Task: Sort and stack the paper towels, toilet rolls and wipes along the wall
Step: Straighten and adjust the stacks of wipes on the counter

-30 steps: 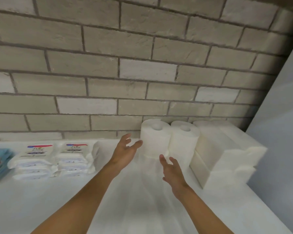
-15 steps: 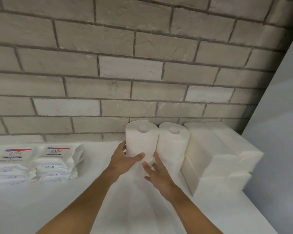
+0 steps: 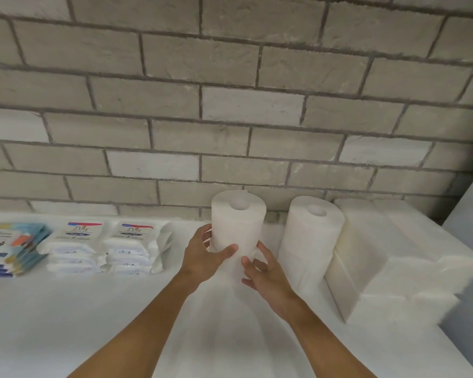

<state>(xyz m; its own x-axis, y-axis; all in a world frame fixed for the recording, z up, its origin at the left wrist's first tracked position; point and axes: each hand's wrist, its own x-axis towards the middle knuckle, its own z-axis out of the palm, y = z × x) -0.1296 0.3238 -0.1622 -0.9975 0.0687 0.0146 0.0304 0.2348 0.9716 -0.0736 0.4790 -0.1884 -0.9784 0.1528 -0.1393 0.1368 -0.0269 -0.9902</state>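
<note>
Forearms reach in from the near edge across the white surface (image 3: 66, 323); the left hand (image 3: 202, 257) wraps fingers and thumb round the lower part of an upright roll (image 3: 238, 222), and the right hand (image 3: 271, 276) cups the same roll from the other side, fingers curled against its base; the hands hide its foot, so I cannot tell whether it rests on the surface or is raised just off it. Sorting looks well advanced, by my reading: a second roll (image 3: 310, 241) stands upright to the right, apart from the held one and touching the folded paper towels (image 3: 393, 255) stacked in the corner; to the left, the white wipes packs (image 3: 101, 246) lie in two neat stacks side by side, with colourful packs (image 3: 8, 249) at the frame's edge. What seems left is to settle the held roll by the wall. Behind everything runs a grey brick wall (image 3: 230, 105); a plain grey panel (image 3: 470, 227) closes the right side.
</note>
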